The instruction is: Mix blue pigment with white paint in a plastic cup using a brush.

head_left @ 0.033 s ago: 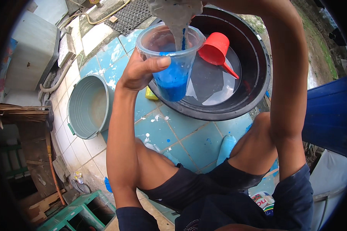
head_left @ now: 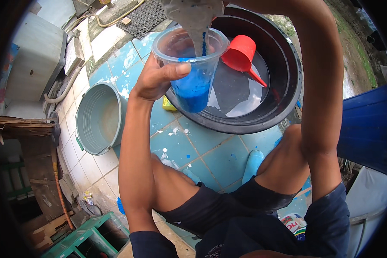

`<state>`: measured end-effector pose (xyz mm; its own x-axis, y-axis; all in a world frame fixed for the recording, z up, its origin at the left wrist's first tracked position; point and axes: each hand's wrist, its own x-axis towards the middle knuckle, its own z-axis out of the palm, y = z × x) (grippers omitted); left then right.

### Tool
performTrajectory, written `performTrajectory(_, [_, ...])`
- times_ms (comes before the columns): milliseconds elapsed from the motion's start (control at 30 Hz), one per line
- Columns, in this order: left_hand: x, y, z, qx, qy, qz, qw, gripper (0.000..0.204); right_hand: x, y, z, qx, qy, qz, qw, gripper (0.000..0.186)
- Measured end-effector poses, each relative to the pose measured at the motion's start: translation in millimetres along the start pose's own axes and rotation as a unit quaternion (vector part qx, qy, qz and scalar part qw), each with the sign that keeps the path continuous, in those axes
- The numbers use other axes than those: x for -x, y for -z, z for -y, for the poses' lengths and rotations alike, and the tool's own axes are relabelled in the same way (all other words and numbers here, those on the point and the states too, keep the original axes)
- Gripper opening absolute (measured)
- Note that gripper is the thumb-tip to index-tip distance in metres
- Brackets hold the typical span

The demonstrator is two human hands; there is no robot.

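My left hand (head_left: 159, 77) grips a clear plastic cup (head_left: 191, 90) with bright blue liquid in its lower part. At the top edge, my right hand (head_left: 219, 13) is partly hidden behind a pale, crumpled plastic bag (head_left: 189, 13) that it holds over the cup, its narrow blue-streaked end hanging inside the rim. Behind the cup sits a wide black tub (head_left: 279, 112) with shallow liquid and a red dipper (head_left: 238, 51) in it. A yellow object (head_left: 169, 104), partly hidden, rests on the tiles beside the tub.
A grey-green bucket (head_left: 84, 120) stands at the left on paint-spattered tiles (head_left: 172, 146). Behind it runs a pale hose (head_left: 66, 88). A green crate (head_left: 90, 232) is at lower left, a blue container (head_left: 365, 124) at right. A black perforated mat (head_left: 144, 19) lies at the back.
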<state>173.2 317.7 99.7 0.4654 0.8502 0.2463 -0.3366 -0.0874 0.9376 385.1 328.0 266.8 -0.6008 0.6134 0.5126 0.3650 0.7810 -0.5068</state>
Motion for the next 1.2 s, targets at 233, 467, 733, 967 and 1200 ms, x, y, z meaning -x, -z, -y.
performTrajectory(233, [2.0, 3.6, -9.0, -0.027, 0.036, 0.013, 0.999, 0.106, -3.5, -5.6, 20.5, -0.001, -0.097, 0.001, 0.995, 0.046])
performTrajectory(467, [5.1, 2.5, -11.2, -0.055, 0.054, 0.001, 0.997, 0.120, -11.2, -1.5, 29.9, -0.032, -0.168, 0.012, 0.985, 0.039])
performTrajectory(733, [2.9, 1.2, -8.7, -0.051, 0.039, 0.004, 0.998, 0.111, -8.1, 6.4, 18.8, -0.003, -0.150, 0.046, 0.988, 0.036])
performTrajectory(967, [3.2, -2.6, -9.8, -0.086, 0.039, -0.009, 0.996, 0.118, -3.9, 24.3, -15.7, -0.087, 0.012, 0.071, 0.994, 0.034])
performTrajectory(1200, [4.5, -0.5, -3.7, -0.097, 0.043, -0.027, 0.994, 0.118, -9.7, 6.1, 0.6, 0.021, -0.098, 0.019, 0.995, 0.032])
